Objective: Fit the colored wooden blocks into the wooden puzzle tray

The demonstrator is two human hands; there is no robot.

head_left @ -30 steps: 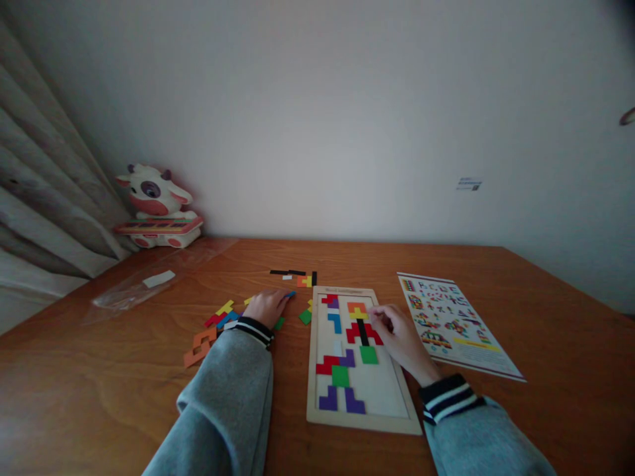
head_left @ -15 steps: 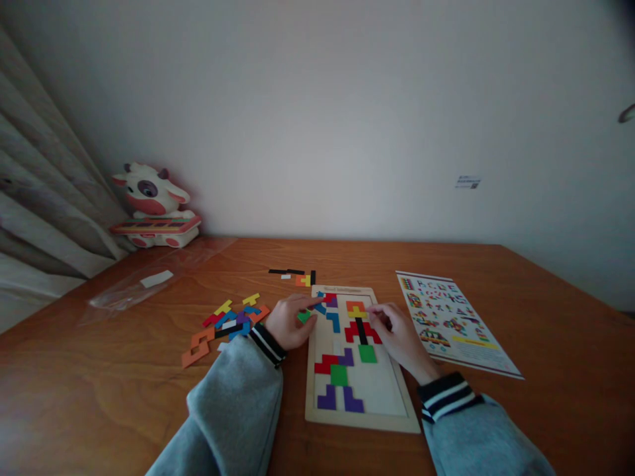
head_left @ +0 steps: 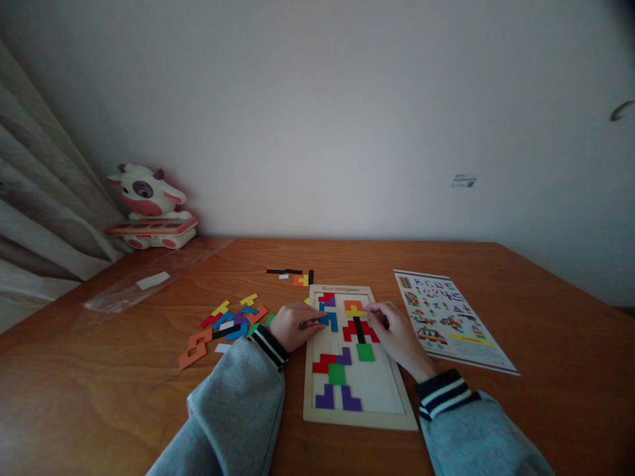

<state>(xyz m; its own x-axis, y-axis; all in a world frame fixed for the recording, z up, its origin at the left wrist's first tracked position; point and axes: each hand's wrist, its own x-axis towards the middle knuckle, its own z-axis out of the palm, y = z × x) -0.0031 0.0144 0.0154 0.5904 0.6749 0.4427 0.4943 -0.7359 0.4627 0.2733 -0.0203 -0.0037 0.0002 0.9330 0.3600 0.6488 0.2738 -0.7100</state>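
A shallow wooden puzzle tray lies in front of me with coloured flat pieces set in it. Over its left rim, my left hand has its finger and thumb closed on a blue puzzle piece, beside another blue piece. My right hand is at the right side, fingers curled and tips at the edge of a yellow piece under an orange one. Whether they pinch anything is hidden. Below are a black bar, red pieces and a green square.
Loose puzzle pieces are heaped left of the tray, with a few more behind it. A printed pattern sheet lies to the right. At the back left are a clear plastic bag and a cow toy keyboard.
My left hand has shifted slightly down the tray with the blue piece, its finger and thumb now closer together. My right hand stays nearly where it was. The whole view has shifted slightly.
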